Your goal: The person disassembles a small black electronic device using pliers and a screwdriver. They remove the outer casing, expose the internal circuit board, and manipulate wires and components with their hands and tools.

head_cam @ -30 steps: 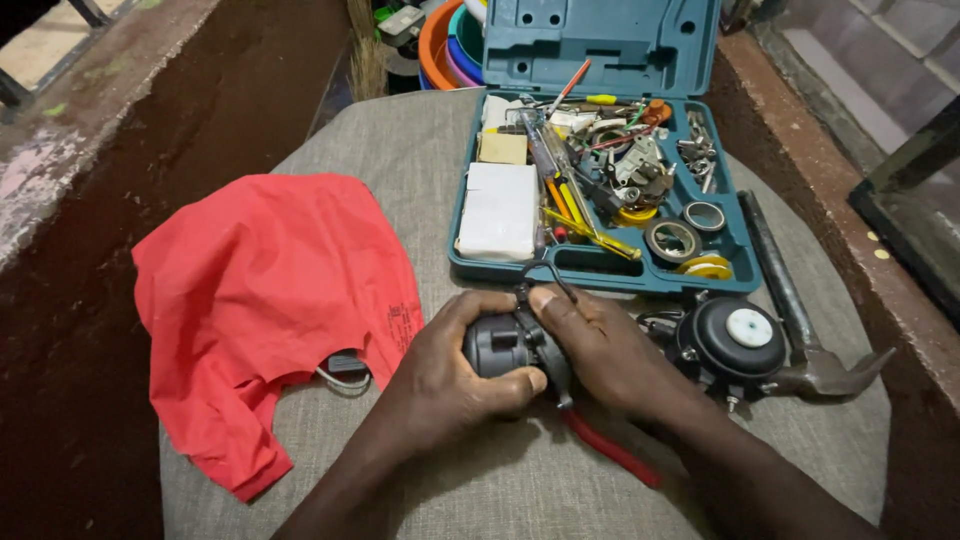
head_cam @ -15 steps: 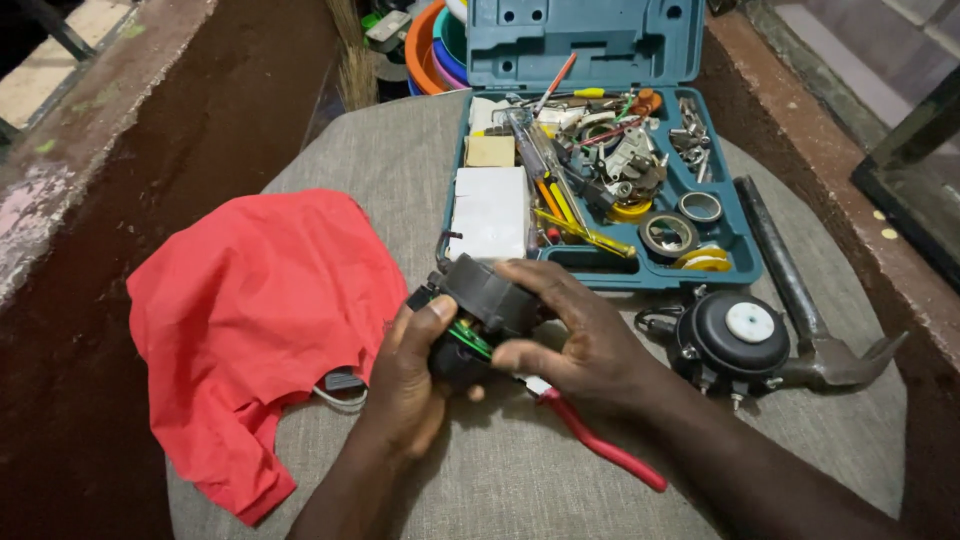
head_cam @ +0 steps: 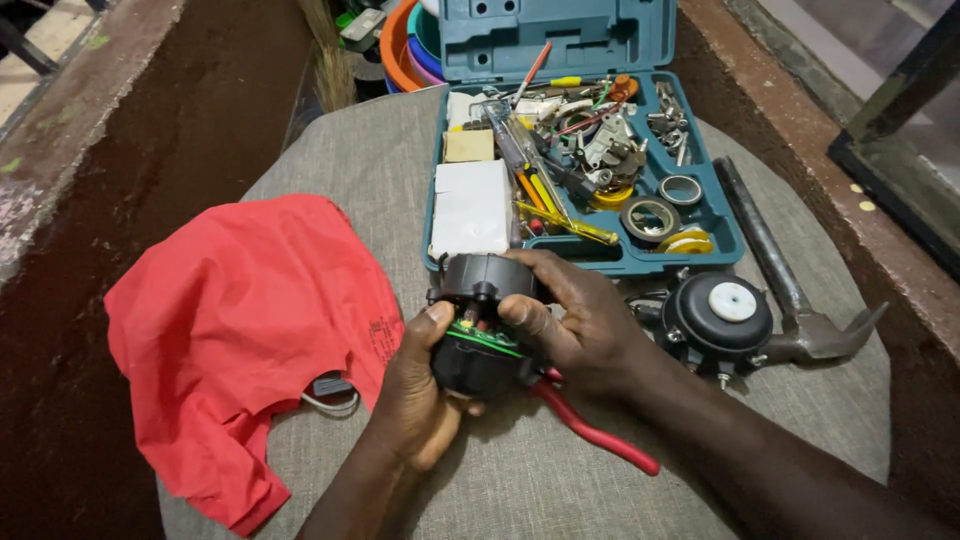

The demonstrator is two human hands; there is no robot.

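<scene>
Both hands clamp a small black motor housing (head_cam: 482,330) near the middle of a grey cushioned seat (head_cam: 520,480). The left hand (head_cam: 420,390) cups its lower half from the near left, thumb pressed on the seam; the right hand (head_cam: 575,320) wraps over the top from the right. The housing is split, showing a green circuit board edge in the gap; what lies deeper inside is hidden by the fingers. Red-handled pliers (head_cam: 600,430) lie under the right wrist, their jaws covered. To the left lies a red cloth (head_cam: 240,330), a grey cable (head_cam: 330,395) poking from under it. Far right, an open teal tool case (head_cam: 590,130) holds tangled small parts, hard to make out. A second black round motor (head_cam: 718,318) and a claw hammer (head_cam: 790,300) sit right.
</scene>
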